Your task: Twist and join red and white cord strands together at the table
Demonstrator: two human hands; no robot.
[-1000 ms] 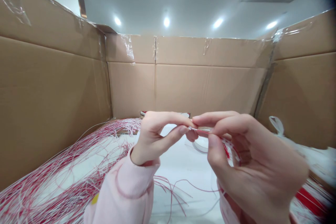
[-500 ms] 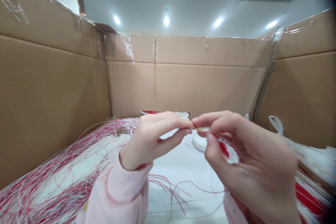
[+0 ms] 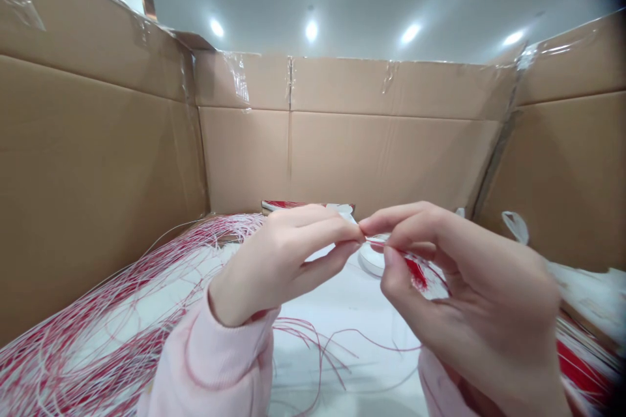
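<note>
Just above the white table, my left hand pinches the ends of thin red and white cords between thumb and fingertips. Fingers of my right hand touch the left fingertips and close on the same cords, which run back across its palm side. Cord tails dangle or lie below, between my two wrists. The exact point where the cords meet is hidden by the fingertips. Behind my right fingers a white round spool or dish is partly covered, with a red cord bundle beside it.
A large tangle of red and white cords spreads over the left side. Tall cardboard walls enclose the table. A tray of red items stands at the back. Clear plastic bags and more red cords lie at right.
The red and white cords now show more plainly between the fingertips of both hands. My left hand has turned slightly, and the view has tilted down a little.
</note>
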